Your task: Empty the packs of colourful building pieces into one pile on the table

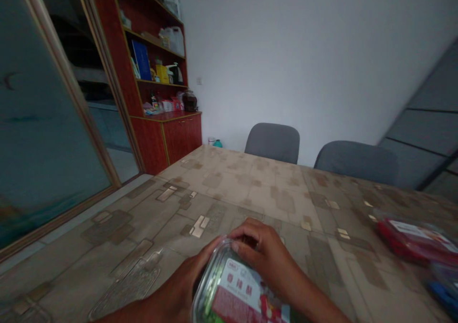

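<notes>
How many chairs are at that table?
2 show: one chair at the far edge near the middle, another chair right of it. The table runs out of frame, so more may be hidden.

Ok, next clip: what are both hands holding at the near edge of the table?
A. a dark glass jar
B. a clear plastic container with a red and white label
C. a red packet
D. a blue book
B: the left hand and right hand wrap around the clear plastic container, whose red and white label faces the camera; the red packet lies untouched on the table to the right.

Patterned table (250,189), red packet (411,239) (blurred), clear lid (129,282)
</notes>
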The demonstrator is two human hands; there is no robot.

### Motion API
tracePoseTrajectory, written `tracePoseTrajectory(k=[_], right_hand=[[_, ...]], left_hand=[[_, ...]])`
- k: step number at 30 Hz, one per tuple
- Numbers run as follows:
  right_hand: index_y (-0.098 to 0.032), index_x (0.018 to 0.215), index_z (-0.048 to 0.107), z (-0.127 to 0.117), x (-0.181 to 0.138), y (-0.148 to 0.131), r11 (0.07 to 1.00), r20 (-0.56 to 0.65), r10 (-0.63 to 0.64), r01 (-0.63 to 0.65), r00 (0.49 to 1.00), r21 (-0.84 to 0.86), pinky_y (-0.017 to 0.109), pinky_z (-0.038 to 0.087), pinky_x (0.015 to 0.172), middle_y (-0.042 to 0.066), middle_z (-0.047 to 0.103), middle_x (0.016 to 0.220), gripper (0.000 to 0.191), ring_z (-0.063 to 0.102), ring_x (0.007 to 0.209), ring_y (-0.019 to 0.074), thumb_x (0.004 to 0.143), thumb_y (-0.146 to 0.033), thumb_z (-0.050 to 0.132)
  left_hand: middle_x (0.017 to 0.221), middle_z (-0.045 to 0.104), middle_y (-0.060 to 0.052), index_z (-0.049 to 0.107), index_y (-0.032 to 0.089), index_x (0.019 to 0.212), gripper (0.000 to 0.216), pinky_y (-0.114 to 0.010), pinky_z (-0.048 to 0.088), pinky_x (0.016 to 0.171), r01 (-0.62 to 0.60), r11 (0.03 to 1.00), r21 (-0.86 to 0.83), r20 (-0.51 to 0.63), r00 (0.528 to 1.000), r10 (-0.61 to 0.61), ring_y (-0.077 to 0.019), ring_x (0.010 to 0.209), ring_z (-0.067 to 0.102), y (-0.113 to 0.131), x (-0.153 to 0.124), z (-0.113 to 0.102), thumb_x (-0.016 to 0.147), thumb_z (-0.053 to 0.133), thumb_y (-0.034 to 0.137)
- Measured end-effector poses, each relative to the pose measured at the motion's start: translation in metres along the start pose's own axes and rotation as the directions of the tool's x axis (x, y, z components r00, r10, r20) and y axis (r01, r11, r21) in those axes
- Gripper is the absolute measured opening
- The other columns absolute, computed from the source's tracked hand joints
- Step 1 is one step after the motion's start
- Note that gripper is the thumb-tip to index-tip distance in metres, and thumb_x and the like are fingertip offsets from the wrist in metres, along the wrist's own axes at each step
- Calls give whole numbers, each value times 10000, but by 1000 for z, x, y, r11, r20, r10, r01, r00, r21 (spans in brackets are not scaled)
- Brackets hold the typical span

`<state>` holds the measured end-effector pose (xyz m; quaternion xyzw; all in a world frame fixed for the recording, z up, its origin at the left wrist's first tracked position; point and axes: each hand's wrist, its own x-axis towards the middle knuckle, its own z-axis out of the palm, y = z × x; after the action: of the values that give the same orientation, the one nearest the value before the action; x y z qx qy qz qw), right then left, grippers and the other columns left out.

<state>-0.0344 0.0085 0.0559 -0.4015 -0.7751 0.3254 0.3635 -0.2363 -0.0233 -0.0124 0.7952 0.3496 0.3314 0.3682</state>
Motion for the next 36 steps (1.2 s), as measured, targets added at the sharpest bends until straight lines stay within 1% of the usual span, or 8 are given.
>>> tracePoseTrajectory(k=[6,10,16,21,25,28,31,36], right_hand=[[-205,781,736,5,-3,1,986,-79,-111,100,991,-130,260,430,670,-5,625,708,127,587,742,164,818,-97,679],[-204,809,707,3,-5,1,972,-96,-174,155,980,-179,279,431,687,5,624,745,108,573,767,175,850,-125,648],[-179,794,688,-3,-5,-2,980,-99,-160,145,982,-139,279,427,696,4,625,733,102,574,760,168,846,-107,640],[-172,803,676,-3,-1,-4,993,34,-36,39,999,-115,249,421,662,-6,632,760,71,577,735,148,825,-108,655],[-165,746,614,3,4,-2,985,49,9,0,999,-174,237,391,641,-22,582,738,94,545,724,143,805,-126,677],[-171,754,604,7,7,0,992,67,10,-2,998,-127,223,382,624,-32,575,732,121,542,698,130,800,-71,653],[-168,719,581,8,8,1,995,71,8,-1,997,-102,225,381,623,-31,571,716,163,534,678,128,799,-34,627],[-181,712,556,1,3,-9,995,-25,-101,101,995,-15,243,381,636,-22,558,701,162,523,690,141,871,-150,568]], left_hand=[[1338,528,-97,153,306,1435,1094,-351,470,970,-1,1000,-1,36,999,1,-299,1156,565,6,5,-1,584,837,369],[1319,548,-78,250,298,1417,1043,-335,475,958,45,997,-56,35,998,-43,-291,1133,573,14,12,-3,565,846,377],[1266,589,-63,319,285,1407,981,-323,512,887,84,987,-138,43,996,-78,-261,1024,619,25,20,-5,576,832,379],[1210,617,-75,335,275,1394,961,-320,540,813,96,977,-191,81,993,-82,-254,939,644,22,18,1,577,825,400],[1230,594,-71,397,269,1324,798,-297,542,789,71,975,-209,86,995,-54,-228,911,636,16,16,8,628,788,292],[1246,572,-64,397,260,1301,780,-287,534,794,38,978,-204,79,997,-23,-214,905,628,13,16,10,619,775,226],[1220,582,-52,412,263,1281,790,-298,520,831,31,976,-217,85,996,-13,-232,954,618,12,17,8,593,802,269],[1073,638,-26,441,248,1279,747,-280,520,748,73,982,-172,130,990,-51,-215,869,622,18,20,2,626,791,342]])
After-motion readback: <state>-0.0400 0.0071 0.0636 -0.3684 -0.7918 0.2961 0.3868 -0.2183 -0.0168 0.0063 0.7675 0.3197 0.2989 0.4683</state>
